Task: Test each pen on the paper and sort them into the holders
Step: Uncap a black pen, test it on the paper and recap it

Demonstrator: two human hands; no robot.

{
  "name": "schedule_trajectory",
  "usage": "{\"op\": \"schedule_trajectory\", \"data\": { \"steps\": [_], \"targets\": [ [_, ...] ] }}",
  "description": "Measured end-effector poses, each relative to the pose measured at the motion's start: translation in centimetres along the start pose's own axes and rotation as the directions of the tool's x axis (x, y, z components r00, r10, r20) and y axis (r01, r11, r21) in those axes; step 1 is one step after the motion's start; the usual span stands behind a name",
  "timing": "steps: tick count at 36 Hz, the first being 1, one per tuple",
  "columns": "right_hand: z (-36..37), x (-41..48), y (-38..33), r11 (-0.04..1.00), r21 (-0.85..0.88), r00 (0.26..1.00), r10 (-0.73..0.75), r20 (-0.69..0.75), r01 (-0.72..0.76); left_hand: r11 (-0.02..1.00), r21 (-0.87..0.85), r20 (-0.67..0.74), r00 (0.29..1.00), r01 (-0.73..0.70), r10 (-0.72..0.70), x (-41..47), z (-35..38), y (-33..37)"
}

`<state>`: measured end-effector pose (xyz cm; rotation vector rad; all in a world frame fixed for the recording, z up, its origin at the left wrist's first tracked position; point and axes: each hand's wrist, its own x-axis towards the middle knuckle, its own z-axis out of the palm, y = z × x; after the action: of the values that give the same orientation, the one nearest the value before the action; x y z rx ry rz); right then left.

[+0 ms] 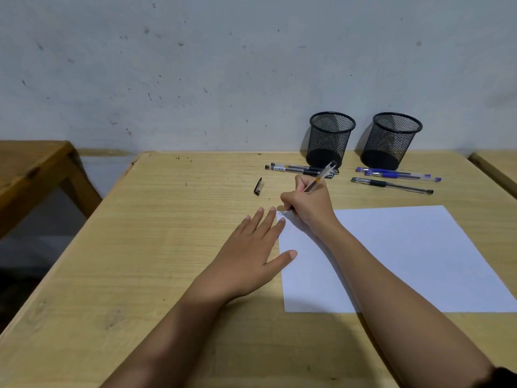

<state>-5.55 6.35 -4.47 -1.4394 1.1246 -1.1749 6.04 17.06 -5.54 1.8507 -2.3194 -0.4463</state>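
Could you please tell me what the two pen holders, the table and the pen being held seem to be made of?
The left holder and right holder look like matte black metal mesh: the wall shows through the weave. The table seems wood or wood-look laminate, with streaky grain and dull finish. The pen in the right hand looks like clear plastic: its ink tube shows through.

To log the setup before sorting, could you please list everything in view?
Table: one, light wood.
Paper: one, white, front right.
Left holder: one, black mesh, by wall.
Right holder: one, black mesh, beside it.
Black pens: count unclear, before left holder.
Blue pens: two, before right holder.
Lone pen: one, black, nearer than those.
Cap: one, black, left of right hand.
Held pen: one, clear, tip at paper's corner.
Left hand: flat, fingers on paper's edge.
Right hand: grips held pen.
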Motion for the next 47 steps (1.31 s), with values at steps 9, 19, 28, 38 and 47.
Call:
{"op": "schedule_trajectory", "data": {
  "steps": [9,19,28,38,47],
  "targets": [
    [-0.1,-0.2,-0.4,1.000,0.002,1.000,0.007,0.006,-0.007,1.000,-0.001,-0.004,1.000,-0.005,0.005,0.0,0.1,-0.1],
    [-1.3,-0.6,-1.5,0.939,0.336,0.996,0.089,-0.031,-0.073,0.996,-0.087,-0.056,0.998,-0.017,0.012,0.1,0.1,-0.2],
    [-3.3,0.7,-2.2,0.877,0.475,0.996,0.090,0.001,-0.080,0.878,-0.478,-0.221,0.967,0.008,-0.129,2.4,-2.5,-1.9],
    [-6.6,1.4,-3.3,0.861,0.491,0.991,0.121,0.058,-0.134,0.929,-0.299,-0.382,0.865,0.219,-0.327,8.6,-2.6,-3.4],
    [-8.1,1.0,-3.9,0.865,0.484,0.991,0.112,0.077,-0.136,0.792,-0.610,-0.423,0.850,-0.012,-0.313,7.7,-3.9,-1.8]
  ]
}}
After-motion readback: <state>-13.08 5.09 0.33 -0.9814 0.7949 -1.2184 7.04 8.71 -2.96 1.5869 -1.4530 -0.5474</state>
